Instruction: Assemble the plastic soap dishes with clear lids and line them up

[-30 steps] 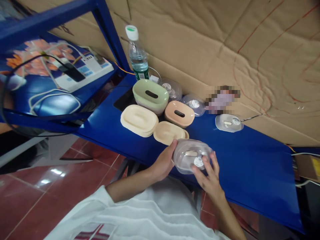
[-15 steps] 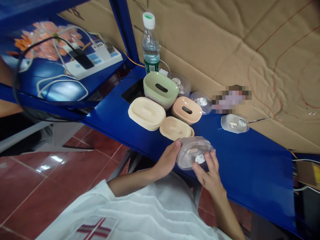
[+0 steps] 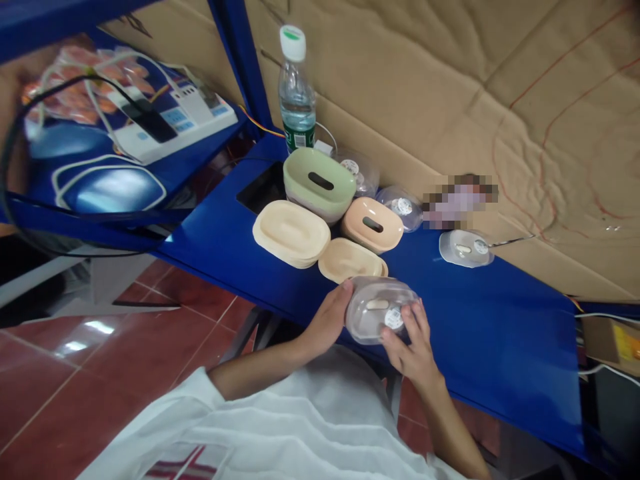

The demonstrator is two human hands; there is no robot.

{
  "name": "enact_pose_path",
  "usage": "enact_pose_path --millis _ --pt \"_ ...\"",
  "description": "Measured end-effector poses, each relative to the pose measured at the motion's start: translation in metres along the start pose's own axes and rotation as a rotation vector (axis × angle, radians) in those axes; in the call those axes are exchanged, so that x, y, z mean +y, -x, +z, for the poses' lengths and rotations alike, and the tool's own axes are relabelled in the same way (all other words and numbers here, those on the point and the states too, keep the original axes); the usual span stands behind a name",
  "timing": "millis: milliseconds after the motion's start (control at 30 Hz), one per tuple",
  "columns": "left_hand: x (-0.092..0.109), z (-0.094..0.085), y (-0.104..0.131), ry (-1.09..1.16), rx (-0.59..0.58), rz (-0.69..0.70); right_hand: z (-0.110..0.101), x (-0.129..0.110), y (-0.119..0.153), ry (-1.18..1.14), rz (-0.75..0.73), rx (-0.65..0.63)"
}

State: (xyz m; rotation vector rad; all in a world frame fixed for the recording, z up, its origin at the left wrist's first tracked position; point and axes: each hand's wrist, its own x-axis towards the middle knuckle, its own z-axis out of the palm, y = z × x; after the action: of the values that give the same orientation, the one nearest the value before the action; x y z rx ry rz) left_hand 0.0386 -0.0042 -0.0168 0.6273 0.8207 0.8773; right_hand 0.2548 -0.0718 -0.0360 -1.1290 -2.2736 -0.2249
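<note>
White shirt fabric [image 3: 280,433] lies nearest; just beyond it, a clear plastic container [image 3: 367,325] is held over the near edge of the blue surface [image 3: 490,333]. The left hand [image 3: 327,323] clasps its left side, thumb at the rim, while the right hand [image 3: 413,347] grips the opposite side, fingers [image 3: 411,325] across the top by a round white label [image 3: 394,318]. What lies under the container is hidden. Thin plastic probably flexes, so the left hand does best as anchor, with light, even pressure from the right. Just beyond sit a tan oval lid [image 3: 347,260] and a cream oval lid [image 3: 290,230], then a peach slotted box [image 3: 357,220] and a green slotted box [image 3: 313,203], with a water bottle [image 3: 297,100] behind. Against half a second ago, the grip looks much the same; the view has shifted slightly, and the container appears a little further left.
</note>
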Motion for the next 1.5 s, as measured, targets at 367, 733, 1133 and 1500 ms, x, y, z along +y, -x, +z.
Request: enact_pose_path --millis 367,733,1133,1500 --pt "0.007 0.001 -0.008 0.133 -0.008 -0.091 0.009 0.013 -0.009 -0.014 -0.017 0.045" --pt "-0.017 0.004 0.012 -0.253 -0.408 -0.158 -0.085 0.116 0.129 0.350 0.424 -0.100" --pt "0.001 -0.038 -0.013 -1.635 0.228 0.899 -0.100 0.223 0.087 0.557 0.546 -0.143" --pt "-0.003 -0.024 0.004 -1.488 -0.108 1.063 -0.001 0.046 -0.076 -0.037 -0.278 -0.294"
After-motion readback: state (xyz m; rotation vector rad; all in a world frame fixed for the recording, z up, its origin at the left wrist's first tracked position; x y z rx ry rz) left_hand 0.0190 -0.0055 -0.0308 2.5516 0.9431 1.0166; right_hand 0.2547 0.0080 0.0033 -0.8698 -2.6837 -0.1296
